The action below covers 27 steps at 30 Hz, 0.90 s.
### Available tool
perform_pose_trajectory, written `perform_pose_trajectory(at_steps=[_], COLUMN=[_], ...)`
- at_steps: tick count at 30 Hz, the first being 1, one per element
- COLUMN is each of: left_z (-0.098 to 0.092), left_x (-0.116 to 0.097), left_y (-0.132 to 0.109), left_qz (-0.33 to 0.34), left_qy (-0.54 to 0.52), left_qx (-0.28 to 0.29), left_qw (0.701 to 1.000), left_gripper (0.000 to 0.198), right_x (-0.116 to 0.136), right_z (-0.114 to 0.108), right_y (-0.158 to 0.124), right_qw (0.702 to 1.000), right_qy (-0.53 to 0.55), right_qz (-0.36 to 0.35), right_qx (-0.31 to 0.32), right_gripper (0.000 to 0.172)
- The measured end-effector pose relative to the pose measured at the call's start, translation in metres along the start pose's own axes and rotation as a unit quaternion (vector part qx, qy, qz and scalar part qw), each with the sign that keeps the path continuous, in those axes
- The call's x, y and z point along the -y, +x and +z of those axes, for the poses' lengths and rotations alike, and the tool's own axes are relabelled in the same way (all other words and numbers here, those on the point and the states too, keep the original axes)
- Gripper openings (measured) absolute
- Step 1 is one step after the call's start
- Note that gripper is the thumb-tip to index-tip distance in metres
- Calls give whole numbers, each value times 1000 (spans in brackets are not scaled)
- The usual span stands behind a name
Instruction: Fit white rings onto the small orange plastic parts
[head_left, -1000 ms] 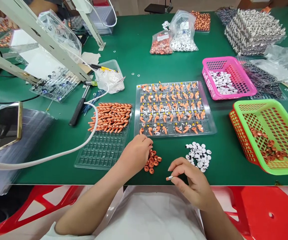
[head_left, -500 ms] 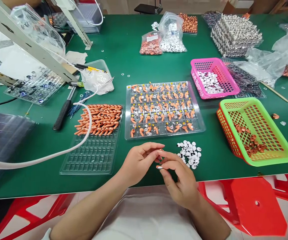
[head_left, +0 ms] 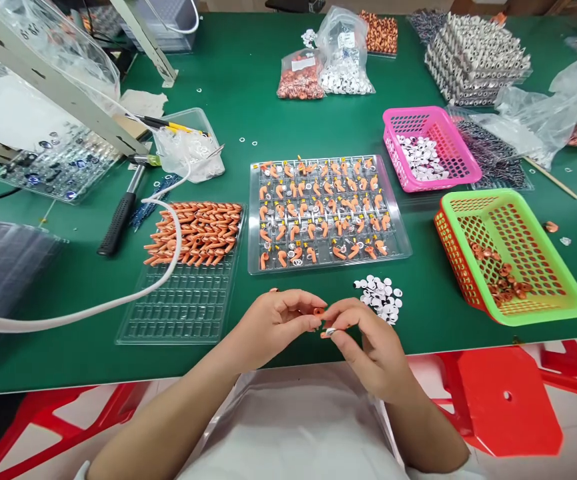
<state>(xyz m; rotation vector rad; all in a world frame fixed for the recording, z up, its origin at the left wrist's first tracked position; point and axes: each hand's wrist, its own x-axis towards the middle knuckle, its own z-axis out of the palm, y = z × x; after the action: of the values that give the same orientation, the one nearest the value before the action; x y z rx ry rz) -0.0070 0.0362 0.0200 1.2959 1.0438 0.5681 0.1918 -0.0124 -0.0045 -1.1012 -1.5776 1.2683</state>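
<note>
Left hand: had one copper-coloured ring pinched in the fingertips, right by my other hand, on the near side of the parts tray.
Right hand: pinched one small white-and-copper piece at the thumb tip.
Ring feel: light and stiff, I'd guess, maybe slick; rim seemed the best grip.
Count: one pink basket, one green basket; white discs overlapped too much, lost count.
</note>
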Motion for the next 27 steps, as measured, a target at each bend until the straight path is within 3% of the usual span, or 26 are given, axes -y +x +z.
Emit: perform_pose_trajectory(at_steps=[3,7,13,20,27], left_z=[4,11,15,16,16], left_x=[4,7,7,16,17], left_y=[-5,-9,-9,-8,-8], left_qz=[16,82,159,227,252], left_qy=[-2,44,137,195,239], left_qx=[-51,-78,-101,-121,-125], left_qw=[999,993,972,946,929], left_gripper=[12,10,8,11,9], right_x=[1,2,-2,-2,3], right_z=[-1,-1,2,4,1], right_y=[3,7,11,11,12], right_qw=[997,991,987,992,993], right_qy=[40,79,110,58,23], right_qz=[63,106,110,104,111], right_qx=[-33,-24,-44,-51,-28], right_gripper=[9,15,14,11,11])
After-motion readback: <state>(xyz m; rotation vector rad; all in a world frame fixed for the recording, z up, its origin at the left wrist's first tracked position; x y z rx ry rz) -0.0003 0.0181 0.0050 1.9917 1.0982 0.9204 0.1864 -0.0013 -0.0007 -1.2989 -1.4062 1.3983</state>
